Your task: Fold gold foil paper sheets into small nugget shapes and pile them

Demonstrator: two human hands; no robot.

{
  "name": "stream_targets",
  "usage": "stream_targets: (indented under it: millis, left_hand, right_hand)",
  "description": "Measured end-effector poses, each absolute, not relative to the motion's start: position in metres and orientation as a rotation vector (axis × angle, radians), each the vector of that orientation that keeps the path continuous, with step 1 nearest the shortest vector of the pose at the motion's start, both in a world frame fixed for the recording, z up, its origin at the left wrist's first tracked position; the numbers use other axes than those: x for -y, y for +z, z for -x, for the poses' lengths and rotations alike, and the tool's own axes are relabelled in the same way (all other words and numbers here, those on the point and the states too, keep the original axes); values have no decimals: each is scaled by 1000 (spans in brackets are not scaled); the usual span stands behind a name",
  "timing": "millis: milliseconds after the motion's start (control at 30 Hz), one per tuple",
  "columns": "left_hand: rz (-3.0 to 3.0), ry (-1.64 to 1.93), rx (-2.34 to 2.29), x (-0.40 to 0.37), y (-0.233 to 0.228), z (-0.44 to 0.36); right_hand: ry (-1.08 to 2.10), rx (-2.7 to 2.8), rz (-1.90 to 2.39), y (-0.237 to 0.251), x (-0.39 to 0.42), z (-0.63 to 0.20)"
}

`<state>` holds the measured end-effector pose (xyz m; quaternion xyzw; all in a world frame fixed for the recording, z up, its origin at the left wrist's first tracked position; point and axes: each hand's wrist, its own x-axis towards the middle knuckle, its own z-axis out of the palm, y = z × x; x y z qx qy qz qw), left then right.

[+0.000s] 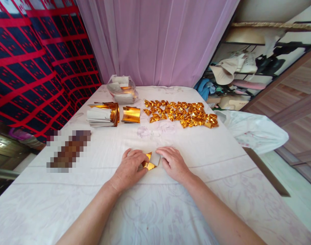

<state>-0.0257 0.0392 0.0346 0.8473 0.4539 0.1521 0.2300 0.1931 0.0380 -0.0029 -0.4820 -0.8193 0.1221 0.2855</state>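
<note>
Fingers of left hand (pixel 131 166) and right hand (pixel 173 162) pinch a glossy gold foil sheet (pixel 150 162) (white-backed, creased).

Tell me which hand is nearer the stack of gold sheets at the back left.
Left. The left hand lies below and slightly right of the stack of gold sheets; the right hand sits farther right. Both press a gold paper piece.

Single head-worn view, looking forward and down across the cloth-covered table (pixel 155 211). Near: left hand (pixel 130 168) and right hand (pixel 173 164), low centre. Beyond the fingertips: the table's far end, then the curtain (pixel 157 41).
</note>
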Motion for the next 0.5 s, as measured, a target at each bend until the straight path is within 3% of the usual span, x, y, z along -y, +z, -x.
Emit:
stream_targets:
  millis: [300,500]
  left_hand:
    - [-2413,377,-1194,-43,33,29]
    - [-2526,373,-1116,-44,32,31]
  right_hand:
    - [387,2250,1260,0,-36,-199]
    - [242,2267,1240,1,-34,-196]
